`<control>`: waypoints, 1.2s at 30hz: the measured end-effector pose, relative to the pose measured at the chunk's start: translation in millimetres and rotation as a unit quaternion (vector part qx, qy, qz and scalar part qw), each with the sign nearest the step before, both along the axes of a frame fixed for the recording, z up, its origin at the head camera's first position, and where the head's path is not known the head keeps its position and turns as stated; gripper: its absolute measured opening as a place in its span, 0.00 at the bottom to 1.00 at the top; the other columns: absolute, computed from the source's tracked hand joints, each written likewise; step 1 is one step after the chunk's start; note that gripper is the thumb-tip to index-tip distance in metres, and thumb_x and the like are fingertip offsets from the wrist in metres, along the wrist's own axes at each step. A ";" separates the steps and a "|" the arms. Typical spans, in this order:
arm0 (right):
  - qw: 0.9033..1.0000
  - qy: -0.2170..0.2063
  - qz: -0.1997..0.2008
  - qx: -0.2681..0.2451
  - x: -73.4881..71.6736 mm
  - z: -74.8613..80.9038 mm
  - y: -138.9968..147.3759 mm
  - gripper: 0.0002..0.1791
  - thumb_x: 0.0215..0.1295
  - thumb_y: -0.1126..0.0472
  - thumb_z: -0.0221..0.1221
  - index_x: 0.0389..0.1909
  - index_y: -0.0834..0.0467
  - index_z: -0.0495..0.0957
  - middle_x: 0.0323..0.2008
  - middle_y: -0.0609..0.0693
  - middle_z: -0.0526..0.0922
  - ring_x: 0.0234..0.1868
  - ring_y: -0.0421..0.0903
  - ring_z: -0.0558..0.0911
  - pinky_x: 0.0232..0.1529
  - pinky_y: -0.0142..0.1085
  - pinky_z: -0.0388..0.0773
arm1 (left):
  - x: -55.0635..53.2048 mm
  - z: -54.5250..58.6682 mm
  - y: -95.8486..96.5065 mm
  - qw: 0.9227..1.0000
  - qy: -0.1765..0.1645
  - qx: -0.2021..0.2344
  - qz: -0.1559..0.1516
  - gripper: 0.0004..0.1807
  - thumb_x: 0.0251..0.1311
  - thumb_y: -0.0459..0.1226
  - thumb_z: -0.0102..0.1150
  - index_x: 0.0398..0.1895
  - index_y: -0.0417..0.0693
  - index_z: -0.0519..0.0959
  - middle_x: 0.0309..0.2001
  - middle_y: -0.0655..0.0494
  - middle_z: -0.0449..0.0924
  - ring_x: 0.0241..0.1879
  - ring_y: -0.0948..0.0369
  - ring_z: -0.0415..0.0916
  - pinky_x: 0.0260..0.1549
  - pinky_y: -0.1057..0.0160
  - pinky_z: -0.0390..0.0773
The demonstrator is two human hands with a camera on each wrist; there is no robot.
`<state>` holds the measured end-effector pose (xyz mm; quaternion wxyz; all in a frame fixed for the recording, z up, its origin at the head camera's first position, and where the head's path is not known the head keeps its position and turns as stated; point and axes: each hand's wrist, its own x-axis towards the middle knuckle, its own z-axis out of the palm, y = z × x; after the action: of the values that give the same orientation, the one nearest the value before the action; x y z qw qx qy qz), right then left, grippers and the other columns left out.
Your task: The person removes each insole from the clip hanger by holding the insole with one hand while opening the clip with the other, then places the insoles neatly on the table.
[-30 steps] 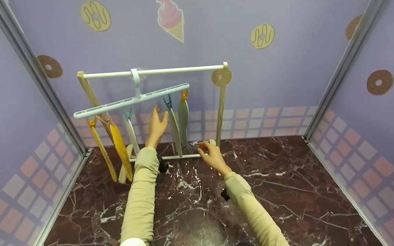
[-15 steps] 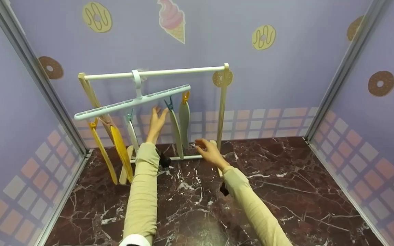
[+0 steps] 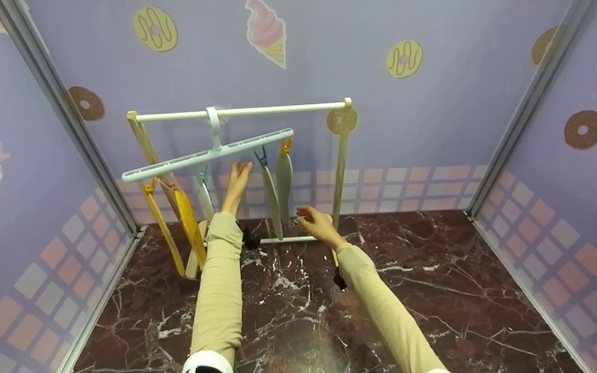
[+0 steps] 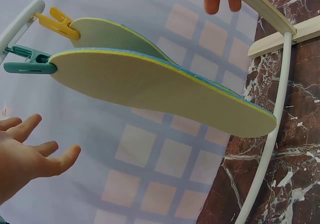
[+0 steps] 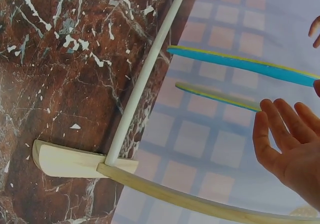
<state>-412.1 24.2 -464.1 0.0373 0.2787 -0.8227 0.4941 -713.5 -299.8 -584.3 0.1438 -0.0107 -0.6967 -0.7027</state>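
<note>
A pale blue hanger (image 3: 215,151) hooks over the top bar of a rack and tilts, its right end higher. From its right half hang two grey-soled insoles, the nearer insole (image 4: 150,86) in a dark teal clip (image 4: 31,60) and the farther insole (image 4: 110,36) in an orange-yellow clip (image 4: 59,23). My left hand (image 3: 237,184) stands left of this pair, fingers spread and holding nothing. To the pair's right is my right hand (image 3: 319,225), low down, fingers loosely bent and gripping nothing. In the right wrist view, its fingertips overlap the end of one insole (image 5: 220,97).
Two yellow insoles (image 3: 188,220) and a white insole (image 3: 205,201) hang left of my left hand. The rack has a white top bar (image 3: 278,110), wooden posts (image 3: 341,166) and a low white bar (image 3: 288,240). It stands on dark marbled stone (image 3: 298,300) between patterned walls.
My left hand has drawn slightly left, away from the grey-soled pair. My right hand has shifted slightly left, towards them. The head view has shifted a little. The insoles hang as before.
</note>
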 end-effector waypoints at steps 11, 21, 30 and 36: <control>1.000 0.008 0.028 -0.005 -86.6 -77.9 -11.5 0.25 0.60 0.48 0.53 0.54 0.58 0.69 0.50 0.55 0.77 0.47 0.48 0.79 0.43 0.35 0.77 | 152.4 115.3 74.1 1.000 -0.009 0.017 -0.008 0.45 0.51 0.56 0.55 0.68 0.49 0.49 0.67 0.51 0.54 0.66 0.59 0.53 0.63 0.61 0.55; 1.000 0.005 0.014 0.024 -86.3 -76.4 -29.4 0.28 0.58 0.44 0.53 0.54 0.58 0.68 0.51 0.55 0.76 0.47 0.48 0.80 0.39 0.34 0.78 | 123.4 118.9 78.1 1.000 -0.008 0.022 -0.012 0.43 0.51 0.54 0.57 0.67 0.52 0.49 0.68 0.47 0.50 0.67 0.59 0.51 0.63 0.61 0.57; 1.000 -0.006 0.016 0.003 -95.2 -89.8 -37.0 0.29 0.59 0.45 0.53 0.56 0.58 0.66 0.51 0.56 0.76 0.47 0.48 0.80 0.42 0.34 0.77 | 103.5 101.6 71.1 0.999 0.027 0.035 -0.002 0.44 0.46 0.56 0.60 0.65 0.55 0.54 0.67 0.50 0.55 0.66 0.62 0.55 0.62 0.64 0.58; 0.999 0.019 -0.008 0.027 -115.0 -123.7 -45.0 0.28 0.59 0.43 0.52 0.55 0.56 0.65 0.50 0.56 0.77 0.43 0.49 0.80 0.41 0.35 0.76 | 126.9 114.6 76.4 0.999 0.012 0.039 -0.015 0.42 0.51 0.51 0.58 0.67 0.53 0.51 0.68 0.49 0.53 0.66 0.60 0.54 0.62 0.63 0.59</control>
<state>-527.2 -20.8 -587.8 0.0495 0.2827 -0.8370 0.4660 -586.6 -223.3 -469.7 0.1420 -0.0238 -0.6671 -0.7309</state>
